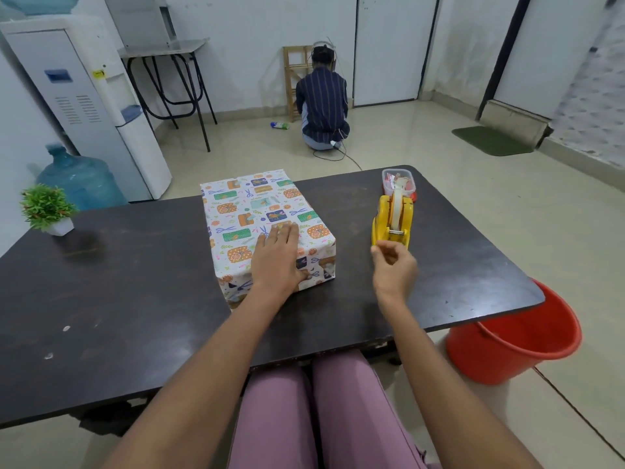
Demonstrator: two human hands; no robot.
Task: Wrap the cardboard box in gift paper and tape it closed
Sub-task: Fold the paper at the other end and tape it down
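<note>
The box wrapped in white patterned gift paper [267, 228] lies on the dark counter [135, 282]. The left hand [277, 258] lies flat on its near end. The right hand [394, 265], fingers curled in a pinching grip, is at the yellow tape holder [392, 221] just right of the box; whether it pinches tape is unclear.

We're in a plain office/break rm: water dispenser [91, 106] w/ spare jug [79, 179], tiled floor [473, 204], bare white walls [243, 45].

We note white walls [257, 45], a glossy beige tiled floor [439, 204], a dark table [135, 299], a water dispenser [84, 99], a green mat [492, 141], and what appears to be a closed door [389, 49].
</note>
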